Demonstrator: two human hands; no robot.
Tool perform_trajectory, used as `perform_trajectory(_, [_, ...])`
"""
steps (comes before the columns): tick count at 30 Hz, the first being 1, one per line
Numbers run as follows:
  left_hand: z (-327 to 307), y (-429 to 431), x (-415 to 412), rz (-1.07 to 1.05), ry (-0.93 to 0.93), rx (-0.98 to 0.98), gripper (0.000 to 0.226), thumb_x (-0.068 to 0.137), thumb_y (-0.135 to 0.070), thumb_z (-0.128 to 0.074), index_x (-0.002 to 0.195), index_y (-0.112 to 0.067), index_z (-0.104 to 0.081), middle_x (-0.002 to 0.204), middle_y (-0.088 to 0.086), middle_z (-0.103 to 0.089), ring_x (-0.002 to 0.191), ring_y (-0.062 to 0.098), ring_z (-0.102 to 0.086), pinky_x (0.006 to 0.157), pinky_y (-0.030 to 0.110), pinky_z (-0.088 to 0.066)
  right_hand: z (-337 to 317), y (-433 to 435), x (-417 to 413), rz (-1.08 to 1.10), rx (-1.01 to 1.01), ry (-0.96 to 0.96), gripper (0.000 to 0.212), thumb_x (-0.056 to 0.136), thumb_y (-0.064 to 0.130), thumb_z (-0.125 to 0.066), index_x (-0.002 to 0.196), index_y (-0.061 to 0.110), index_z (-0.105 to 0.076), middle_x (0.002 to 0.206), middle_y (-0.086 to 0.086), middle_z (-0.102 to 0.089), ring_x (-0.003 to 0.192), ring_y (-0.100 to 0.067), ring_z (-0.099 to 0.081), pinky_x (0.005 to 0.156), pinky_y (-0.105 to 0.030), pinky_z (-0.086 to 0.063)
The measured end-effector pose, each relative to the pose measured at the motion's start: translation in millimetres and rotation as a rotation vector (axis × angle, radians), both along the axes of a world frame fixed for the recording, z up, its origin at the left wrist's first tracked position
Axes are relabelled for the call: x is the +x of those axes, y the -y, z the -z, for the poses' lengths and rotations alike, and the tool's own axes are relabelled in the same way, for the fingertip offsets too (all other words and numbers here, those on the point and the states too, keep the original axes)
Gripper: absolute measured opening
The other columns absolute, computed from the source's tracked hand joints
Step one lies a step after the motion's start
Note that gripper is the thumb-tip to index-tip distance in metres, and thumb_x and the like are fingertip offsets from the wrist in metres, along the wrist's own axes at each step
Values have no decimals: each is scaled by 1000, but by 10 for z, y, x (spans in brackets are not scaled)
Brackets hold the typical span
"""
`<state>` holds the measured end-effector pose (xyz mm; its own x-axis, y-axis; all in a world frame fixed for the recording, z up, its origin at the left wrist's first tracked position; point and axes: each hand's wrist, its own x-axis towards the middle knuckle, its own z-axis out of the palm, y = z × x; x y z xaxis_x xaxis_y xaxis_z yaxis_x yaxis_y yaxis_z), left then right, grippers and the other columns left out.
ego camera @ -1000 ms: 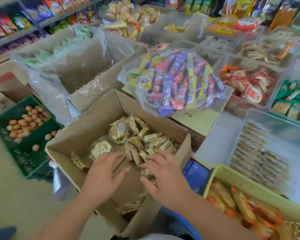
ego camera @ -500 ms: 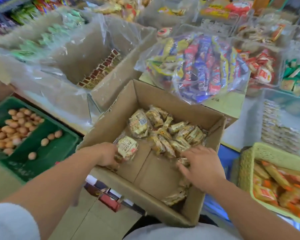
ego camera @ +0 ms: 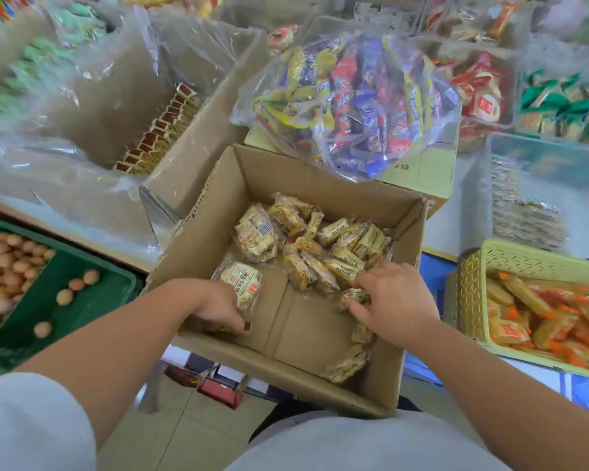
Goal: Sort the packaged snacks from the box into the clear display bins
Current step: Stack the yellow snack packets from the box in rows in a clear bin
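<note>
Both grips are down inside the cardboard box (ego camera: 201, 232). The left grip (ego camera: 218, 305) is at the near-left corner, fingers curled on the near edge of one snack pack (ego camera: 244, 282); the pack sticks out past the fingers toward the far side. The right grip (ego camera: 397, 300) is by the right wall, fingertips pinching a small pack (ego camera: 354, 295) at the near edge of the snack pile (ego camera: 320, 243) in the box's far half. The clear bin (ego camera: 476, 198) sits on the worktop (ego camera: 439, 232) right of the box, well apart from both grips.
</note>
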<state>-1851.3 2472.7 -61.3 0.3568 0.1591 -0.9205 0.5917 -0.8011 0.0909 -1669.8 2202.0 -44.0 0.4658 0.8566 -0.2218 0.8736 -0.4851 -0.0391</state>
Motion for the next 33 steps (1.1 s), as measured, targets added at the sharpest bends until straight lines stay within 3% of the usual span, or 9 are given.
perform_trajectory(4, [46, -122, -62, -304, 138, -116, 30, 96, -37, -50, 73, -18, -48, 63, 4, -46, 56, 21, -46, 54, 29, -48, 17, 1, 9, -3, 16, -5, 48, 89, 64, -31, 100, 35, -68, 88, 13, -69, 90, -14, -57, 83, -35, -45])
perform_trajectory(7, [92, -190, -43, -499, 327, -123, 33, 102, -23, -45, 69, -20, -42, 61, 0, -42, 58, 19, -40, 58, 33, -38, 28, 8, 10, -5, 28, 1, 47, 90, 63, -34, 101, 34, -69, 88, 13, -69, 88, -13, -58, 81, -34, -45])
perform_trajectory(10, [153, -262, 64, -585, 541, 30, 34, 100, -16, -52, 66, -17, -52, 64, 0, -51, 62, 19, -45, 59, 31, -34, 32, 7, 9, -8, 33, 10, 47, 90, 64, -33, 101, 35, -69, 87, 14, -69, 88, -12, -58, 80, -33, -44])
perform_trajectory(14, [215, -315, 186, -360, 581, 324, 11, 100, -16, -51, 103, -14, -61, 96, 10, -67, 83, 29, -60, 70, 37, -48, 32, 5, 8, -9, 28, 18, 49, 90, 64, -29, 97, 35, -67, 84, 14, -68, 85, -11, -57, 80, -32, -44])
perform_trajectory(18, [279, -265, 223, -73, 491, 442, 43, 96, -8, -51, 138, -18, -48, 122, 14, -57, 108, 36, -57, 85, 44, -51, 45, 9, 12, -7, 42, 15, 50, 90, 64, -27, 97, 36, -67, 84, 14, -68, 85, -11, -58, 80, -31, -44])
perform_trajectory(22, [357, -216, 259, -18, 595, 430, 39, 95, -15, -51, 134, -11, -56, 133, 13, -56, 122, 35, -52, 98, 47, -49, 63, 19, 15, -17, 58, 33, 47, 90, 62, -32, 95, 35, -69, 81, 15, -66, 83, -11, -57, 77, -31, -42])
perform_trajectory(25, [392, -178, 285, -32, 535, 259, 67, 97, -46, -58, 153, -13, -41, 154, 12, -46, 138, 34, -46, 108, 44, -45, 61, 26, 9, -13, 77, 36, 45, 89, 61, -35, 94, 33, -70, 79, 15, -66, 81, -12, -57, 75, -32, -41])
perform_trajectory(27, [421, -209, 303, 12, 465, 262, 81, 89, -56, -68, 153, -14, -41, 153, 11, -45, 136, 33, -49, 108, 43, -45, 52, 23, 2, -6, 83, 27, 48, 88, 60, -32, 93, 32, -70, 78, 14, -65, 80, -13, -58, 76, -33, -42])
perform_trajectory(33, [415, -353, 305, 30, 275, 264, 95, 70, -61, -85, 144, -14, -48, 142, 9, -52, 127, 28, -55, 104, 37, -49, 36, 15, -5, -8, 75, 18, 49, 88, 60, -32, 95, 32, -70, 79, 13, -66, 81, -14, -58, 78, -34, -42])
